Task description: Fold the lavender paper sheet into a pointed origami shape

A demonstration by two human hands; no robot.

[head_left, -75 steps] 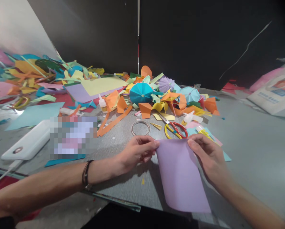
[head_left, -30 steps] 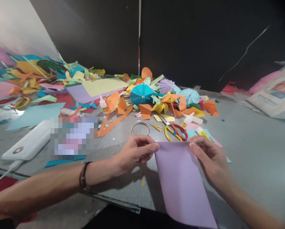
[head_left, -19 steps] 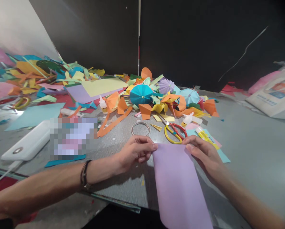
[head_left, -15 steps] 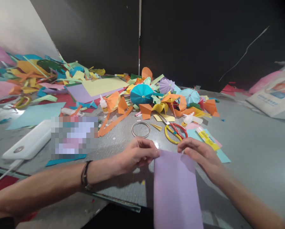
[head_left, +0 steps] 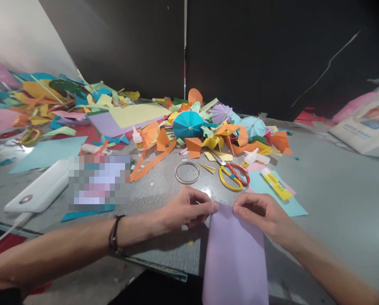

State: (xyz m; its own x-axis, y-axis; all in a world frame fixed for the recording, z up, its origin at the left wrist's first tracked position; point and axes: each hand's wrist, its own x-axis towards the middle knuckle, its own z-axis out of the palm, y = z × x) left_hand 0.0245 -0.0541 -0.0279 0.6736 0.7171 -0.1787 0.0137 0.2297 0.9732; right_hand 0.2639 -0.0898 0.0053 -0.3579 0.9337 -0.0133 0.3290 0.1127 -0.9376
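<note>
A lilac sheet of paper [head_left: 235,258] lies at the near edge of the grey table [head_left: 329,199] and hangs over it toward me. My left hand [head_left: 186,208] pinches the sheet's far left corner between thumb and fingers. My right hand [head_left: 261,212] pinches the far edge just to the right, its fingers curled closed on the paper. The two hands sit close together, almost touching. A dark bracelet circles my left wrist.
Beyond the hands lie yellow-and-red scissors [head_left: 232,174], a metal ring [head_left: 187,172], a yellow glue stick [head_left: 276,184] on light-blue paper, small white glue bottles [head_left: 254,157], and a heap of paper umbrellas and scraps [head_left: 189,123]. A white power bank [head_left: 37,190] lies left.
My hands have drawn the sheet's far edge toward me and moved closer together, so the paper looks narrower. More of it hangs over the table's near edge.
</note>
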